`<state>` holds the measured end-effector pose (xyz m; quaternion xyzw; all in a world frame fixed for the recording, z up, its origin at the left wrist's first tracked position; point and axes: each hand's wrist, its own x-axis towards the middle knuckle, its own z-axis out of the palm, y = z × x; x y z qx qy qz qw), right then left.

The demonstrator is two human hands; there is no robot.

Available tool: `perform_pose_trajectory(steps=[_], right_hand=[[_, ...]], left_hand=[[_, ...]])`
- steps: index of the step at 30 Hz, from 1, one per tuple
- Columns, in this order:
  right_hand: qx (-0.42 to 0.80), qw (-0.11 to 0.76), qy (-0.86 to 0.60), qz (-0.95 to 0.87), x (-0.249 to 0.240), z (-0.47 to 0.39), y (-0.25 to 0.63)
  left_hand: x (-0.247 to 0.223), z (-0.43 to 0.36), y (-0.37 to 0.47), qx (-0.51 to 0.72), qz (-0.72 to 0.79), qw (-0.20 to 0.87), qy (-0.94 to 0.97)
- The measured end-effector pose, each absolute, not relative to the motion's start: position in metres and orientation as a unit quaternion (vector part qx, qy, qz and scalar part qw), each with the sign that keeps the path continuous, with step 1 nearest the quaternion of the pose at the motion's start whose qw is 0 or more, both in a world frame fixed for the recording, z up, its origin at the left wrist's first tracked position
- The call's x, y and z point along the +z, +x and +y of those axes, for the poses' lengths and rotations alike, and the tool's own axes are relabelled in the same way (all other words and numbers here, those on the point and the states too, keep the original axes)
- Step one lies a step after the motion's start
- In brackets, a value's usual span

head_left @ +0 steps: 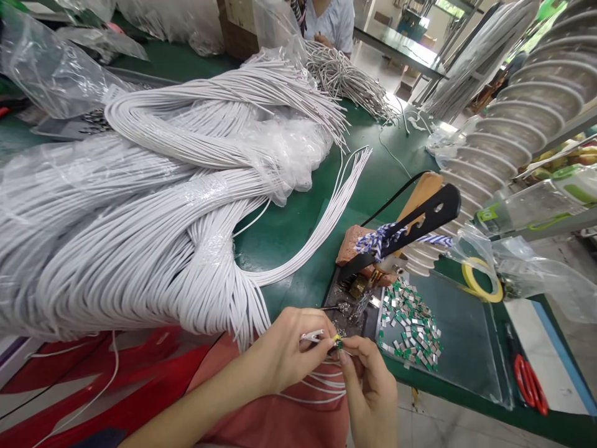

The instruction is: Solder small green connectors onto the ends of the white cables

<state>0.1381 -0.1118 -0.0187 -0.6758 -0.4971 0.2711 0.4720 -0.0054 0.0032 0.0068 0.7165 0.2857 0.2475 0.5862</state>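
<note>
My left hand [298,342] is closed in a pinch on a white cable end [311,335], near the table's front edge. Facing it, my right hand [366,373] pinches a small green part [339,343], which meets the yellow tip at my left fingers. White wires [326,387] hang below both hands, over my lap. Just beyond the fingers lies a dark tray [345,320] with metal bits and a soldering spot. Many small green and silver parts [410,323] are spread on a sheet to the right.
Large bundles of white cable [153,249] cover the left of the green table [280,233]. A brick [349,246], black strap holder [420,218] and ribbed hose [504,124] stand at right. Beyond are yellow tape [482,280] and red-handled pliers [530,384]. A person [329,25] sits across the table.
</note>
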Motion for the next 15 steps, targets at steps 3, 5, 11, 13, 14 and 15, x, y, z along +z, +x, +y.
perform_pose_trajectory(steps=[3,5,11,13,14,15], right_hand=[[0.254,0.503,-0.696,-0.445,-0.010,-0.109,0.131],[0.242,0.523,-0.704,-0.414,-0.005,-0.107,0.129],[0.248,0.522,-0.730,-0.363,-0.002,-0.108,0.131],[0.264,0.519,-0.730,-0.356,-0.004,-0.107,0.134],[0.272,0.520,-0.725,-0.360,-0.005,-0.105,0.135],[0.279,0.523,-0.714,-0.373,-0.006,-0.104,0.136]], left_hand=[[0.007,0.004,-0.006,0.253,0.281,0.573,0.727],[0.008,0.005,-0.007,0.255,0.278,0.574,0.727],[0.011,0.008,-0.007,0.256,0.270,0.569,0.733],[0.010,0.009,-0.006,0.256,0.271,0.572,0.730],[0.010,0.009,-0.006,0.255,0.271,0.573,0.731],[0.010,0.010,-0.005,0.252,0.272,0.571,0.732]])
